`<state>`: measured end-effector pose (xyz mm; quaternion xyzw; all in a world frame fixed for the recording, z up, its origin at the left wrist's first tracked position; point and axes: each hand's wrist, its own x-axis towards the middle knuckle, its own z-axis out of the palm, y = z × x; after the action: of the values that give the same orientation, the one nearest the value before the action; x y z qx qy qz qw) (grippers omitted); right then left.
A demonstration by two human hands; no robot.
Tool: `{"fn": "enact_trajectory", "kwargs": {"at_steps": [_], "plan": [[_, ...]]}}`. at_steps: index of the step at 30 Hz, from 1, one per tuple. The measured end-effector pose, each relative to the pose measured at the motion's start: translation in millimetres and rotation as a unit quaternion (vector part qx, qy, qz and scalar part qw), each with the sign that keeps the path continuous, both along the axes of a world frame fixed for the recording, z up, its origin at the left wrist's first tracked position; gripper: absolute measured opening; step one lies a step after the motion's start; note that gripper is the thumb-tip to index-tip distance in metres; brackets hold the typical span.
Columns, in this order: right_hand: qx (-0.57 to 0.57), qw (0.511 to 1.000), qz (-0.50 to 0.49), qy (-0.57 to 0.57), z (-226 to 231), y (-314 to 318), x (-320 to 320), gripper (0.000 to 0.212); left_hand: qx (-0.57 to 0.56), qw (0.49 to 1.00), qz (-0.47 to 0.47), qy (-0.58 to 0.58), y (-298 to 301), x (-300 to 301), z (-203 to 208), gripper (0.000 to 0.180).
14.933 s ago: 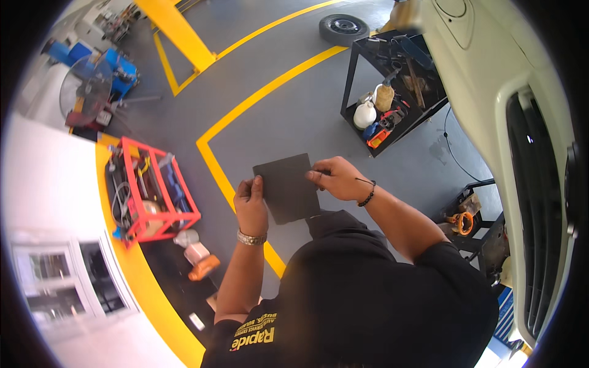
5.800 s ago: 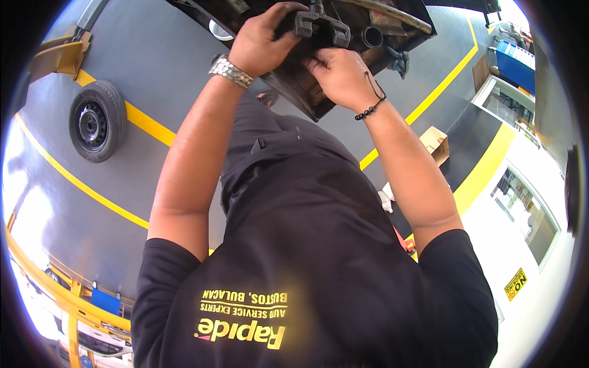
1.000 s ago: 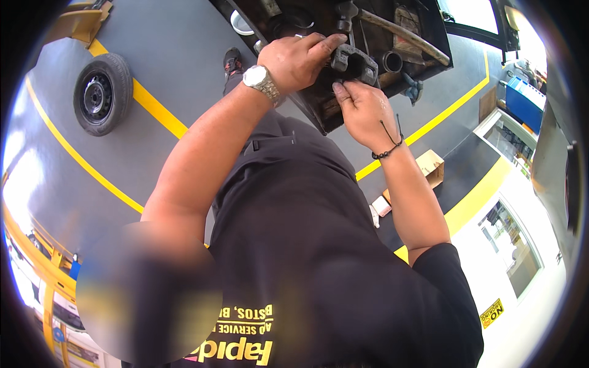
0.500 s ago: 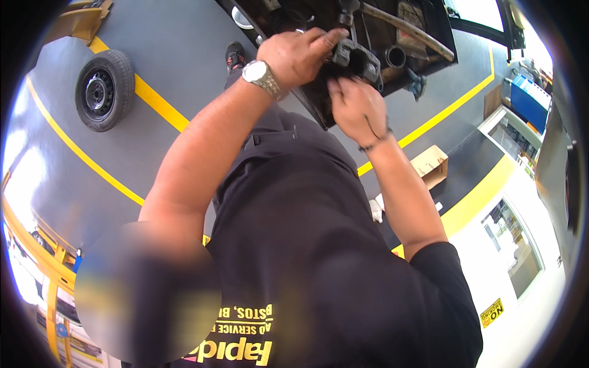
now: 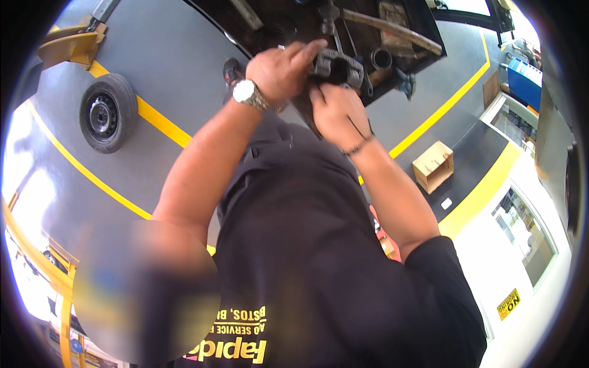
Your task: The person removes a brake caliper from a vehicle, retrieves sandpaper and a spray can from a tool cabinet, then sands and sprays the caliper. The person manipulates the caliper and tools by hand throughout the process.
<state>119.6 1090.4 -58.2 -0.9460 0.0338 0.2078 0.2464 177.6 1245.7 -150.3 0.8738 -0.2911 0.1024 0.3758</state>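
A dark grey metal part that looks like a brake caliper (image 5: 345, 69) is held above the near edge of a black workbench (image 5: 282, 27). My left hand (image 5: 279, 72), with a watch at its wrist, grips the caliper's left end, thumb and index finger pointing along it. My right hand (image 5: 340, 116) is closed at its near side, with the fingertips partly hidden against the metal. Beyond the caliper lies a hammer with a long wooden handle (image 5: 396, 30). To its right is a round metal ring (image 5: 381, 59).
A blue-grey vise-like fitting (image 5: 405, 84) sticks out from the bench's right corner. On the floor, a wheel with a tyre (image 5: 108, 114) is at the left, beside yellow lines. A cardboard box (image 5: 433, 167) stands at the right, and a blue bin (image 5: 524, 83) farther off.
Both hands and the bench sit slightly farther left in the picture, as the view has shifted. The caliper appears turned a little between my hands, which keep hold of it.
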Motion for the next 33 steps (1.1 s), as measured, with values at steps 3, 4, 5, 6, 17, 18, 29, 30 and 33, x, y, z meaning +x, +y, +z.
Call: {"fn": "enact_trajectory", "kwargs": {"at_steps": [3,4,5,6,17,18,29,30,33], "plan": [[-0.015,1.0,-0.019,0.008,1.5,4.2,1.8,0.038,0.002,1.0,0.002,-0.003,0.9,1.1,0.8,0.074],[-0.021,1.0,-0.015,0.013,0.6,5.3,3.4,0.037,-0.002,1.0,0.002,-0.005,0.8,1.2,0.7,0.074],[-0.011,1.0,0.001,0.02,-0.7,6.9,5.4,0.037,-0.009,1.0,0.001,-0.011,0.9,1.6,0.5,0.074],[-0.007,1.0,-0.005,0.011,-1.3,7.1,6.0,0.036,-0.011,1.0,0.008,-0.013,0.6,1.6,0.4,0.075],[0.003,0.999,-0.042,0.028,-2.3,8.9,9.7,0.037,-0.02,1.0,0.002,-0.008,-0.5,1.0,-1.4,0.07],[0.007,0.999,-0.042,0.034,-1.8,9.7,11.6,0.037,-0.014,1.0,0.005,-0.002,-0.2,0.5,-1.8,0.069],[-0.012,0.998,-0.03,0.048,3.9,12.3,17.4,0.039,-0.03,0.999,0.019,-0.035,-0.9,1.3,-7.4,0.065],[-0.009,0.998,-0.023,0.053,5.7,11.1,16.6,0.039,-0.031,0.998,0.029,-0.05,-1.0,2.1,-7.6,0.065],[-0.011,0.998,-0.004,0.061,6.7,11.9,21.6,0.037,-0.048,0.997,0.03,-0.052,-1.6,1.7,-6.8,0.064]]}}
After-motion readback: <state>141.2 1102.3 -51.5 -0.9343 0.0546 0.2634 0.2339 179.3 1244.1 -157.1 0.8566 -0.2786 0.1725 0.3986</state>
